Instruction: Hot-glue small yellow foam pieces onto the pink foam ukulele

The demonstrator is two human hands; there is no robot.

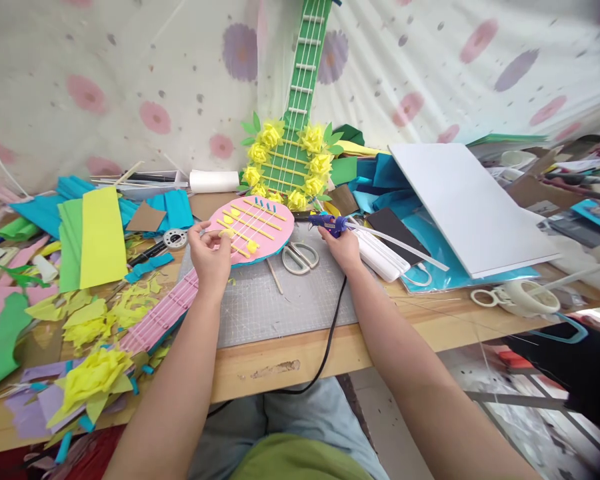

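Note:
My right hand (pixel 344 248) is wrapped round a blue hot glue gun (pixel 329 224), with a clear glue stick (pixel 405 245) jutting from its back. My left hand (pixel 213 257) pinches a small yellow piece (pixel 226 233) over the round body of a pink paper guitar (pixel 260 230). That body carries yellow strips, white strings, small blue pegs and a few yellow pieces. Its pink neck (pixel 161 313) runs down to the left, partly behind my left forearm. Scissors (pixel 300 258) with pale handles lie just right of the guitar, on the grey cutting mat (pixel 270 313).
A green paper guitar (pixel 300 100) trimmed with yellow flowers leans at the back. Yellow paper scraps (pixel 95 320) and coloured sheets crowd the left. A white board (pixel 465 207) and tape roll (pixel 533 297) are at right. The black cord (pixel 333 327) hangs over the table edge.

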